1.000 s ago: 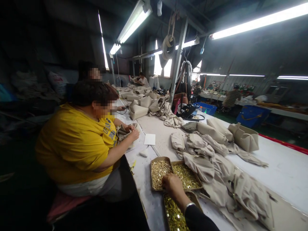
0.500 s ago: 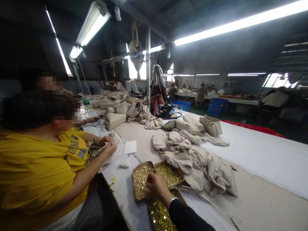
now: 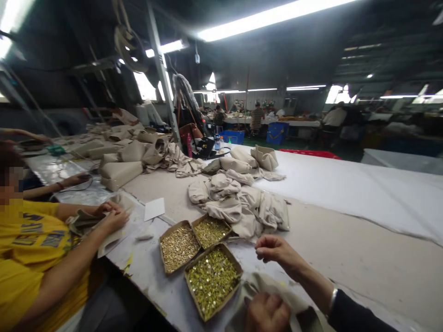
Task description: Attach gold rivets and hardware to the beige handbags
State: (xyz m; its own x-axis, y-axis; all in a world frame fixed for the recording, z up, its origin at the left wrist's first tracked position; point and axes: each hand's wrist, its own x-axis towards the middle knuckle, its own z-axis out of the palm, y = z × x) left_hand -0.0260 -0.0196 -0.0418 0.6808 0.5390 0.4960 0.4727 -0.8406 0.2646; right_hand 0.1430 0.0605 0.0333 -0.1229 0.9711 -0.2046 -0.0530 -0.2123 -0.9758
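Since the earlier frames our right hand [image 3: 277, 251] has been lifting out of the trays, and it is now hovering over the bare table just right of them. Our left hand [image 3: 267, 314] and a beige fabric piece [image 3: 258, 286] have been coming into view at the bottom edge, while the co-worker has been sliding off to the left.

We are sitting at a long work table [image 3: 346, 258] that is running away from us. At its left edge the co-worker in a yellow shirt [image 3: 24, 249] is holding another beige piece in both hands [image 3: 112, 216]. A heap of beige bag parts [image 3: 242, 203] is lying just beyond the trays and touching the far one.

Three cardboard trays of brass studs are sitting edge to edge: the near tray [image 3: 212, 279], the left tray [image 3: 178, 246] and the far tray [image 3: 209, 230]. Our beige fabric piece is lying on the table against the near tray's right corner, and our left hand is closing over it. Our right hand is keeping its fingertips pinched together, well above that piece; whether a stud is sitting between them we cannot tell. A white card [image 3: 154, 208] is lying flat beyond the left tray.
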